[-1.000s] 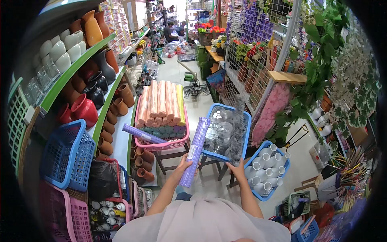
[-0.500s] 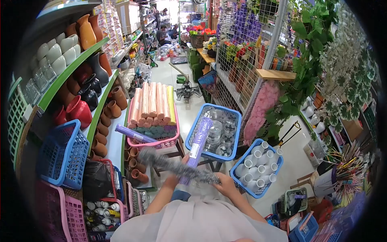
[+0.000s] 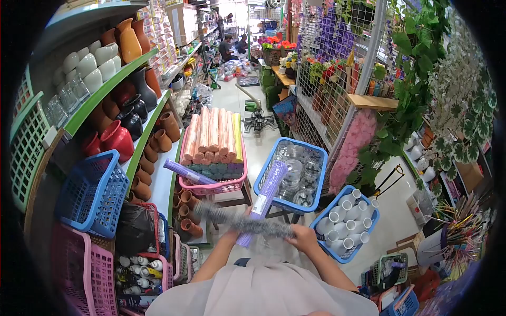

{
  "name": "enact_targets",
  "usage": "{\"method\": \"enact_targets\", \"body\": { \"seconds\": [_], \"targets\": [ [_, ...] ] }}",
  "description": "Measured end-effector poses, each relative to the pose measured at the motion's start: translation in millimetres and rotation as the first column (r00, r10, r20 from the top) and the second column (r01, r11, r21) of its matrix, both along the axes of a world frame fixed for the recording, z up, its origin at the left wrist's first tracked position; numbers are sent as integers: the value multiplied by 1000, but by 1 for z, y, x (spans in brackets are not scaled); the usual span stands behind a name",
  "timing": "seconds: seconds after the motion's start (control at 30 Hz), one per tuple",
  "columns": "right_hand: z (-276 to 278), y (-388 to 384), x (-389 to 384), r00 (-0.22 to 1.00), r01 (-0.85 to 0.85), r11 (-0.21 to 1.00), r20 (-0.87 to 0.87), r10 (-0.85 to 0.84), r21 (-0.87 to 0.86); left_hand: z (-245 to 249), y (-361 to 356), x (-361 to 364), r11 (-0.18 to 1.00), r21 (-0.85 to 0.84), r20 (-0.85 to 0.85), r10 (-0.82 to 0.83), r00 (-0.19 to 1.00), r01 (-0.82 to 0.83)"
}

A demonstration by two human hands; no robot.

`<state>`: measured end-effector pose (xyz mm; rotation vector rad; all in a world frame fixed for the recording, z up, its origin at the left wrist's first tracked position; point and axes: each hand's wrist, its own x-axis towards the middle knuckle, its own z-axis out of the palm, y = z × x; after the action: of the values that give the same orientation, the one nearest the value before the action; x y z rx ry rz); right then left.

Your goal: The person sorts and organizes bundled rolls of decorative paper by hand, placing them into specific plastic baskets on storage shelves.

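Note:
My right hand [image 3: 301, 238] is closed around the near end of a fuzzy grey duster [image 3: 242, 221], blurred by motion. The duster slants up to the left and crosses over a wrapped purple roll [image 3: 268, 189] that has a white label. Closed at the roll's lower part is my left hand [image 3: 230, 235], partly hidden behind the duster. Beyond the roll stands a blue basket [image 3: 322, 181] of clear glass jars. To the left, a second purple roll [image 3: 187, 173] lies against a pink basket [image 3: 230, 186] stacked with peach, yellow and dark rolls.
White vases [image 3: 345, 218] fill a blue basket on the right. Left shelves [image 3: 110, 84] carry pots and cups, with an empty-looking blue basket [image 3: 95, 189] beside them. A wire rack [image 3: 337, 68] with artificial flowers flanks the aisle. Two people [image 3: 227, 48] sit far back.
The whole scene has shifted right and slightly down as my head turned. The duster stays blurred across the purple roll, and both hands keep their hold.

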<state>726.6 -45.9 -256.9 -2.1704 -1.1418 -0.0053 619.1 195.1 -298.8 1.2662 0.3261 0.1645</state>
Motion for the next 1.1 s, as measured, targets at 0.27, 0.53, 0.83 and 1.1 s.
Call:
{"method": "enact_targets", "body": {
  "seconds": [0.27, 0.53, 0.83, 1.1],
  "targets": [
    [-5, 9, 23, 899, 398, 917, -214, -382, 38, 35, -16, -18, 896, -427, -10, -138, 990, 120],
    [-16, -13, 6, 980, -148, 982, 113, 161, -114, 1, -5, -21, 919, -386, -85, -116, 990, 75],
    [-13, -11, -4, 988, 28, 999, -153, -31, -24, 26, -21, -20, 936, -349, -163, -2, 987, -56],
    [-11, -7, 26, 874, 420, 908, -266, -407, -9, 27, -8, -22, 916, -385, -84, -156, 984, 112]
  ]
}}
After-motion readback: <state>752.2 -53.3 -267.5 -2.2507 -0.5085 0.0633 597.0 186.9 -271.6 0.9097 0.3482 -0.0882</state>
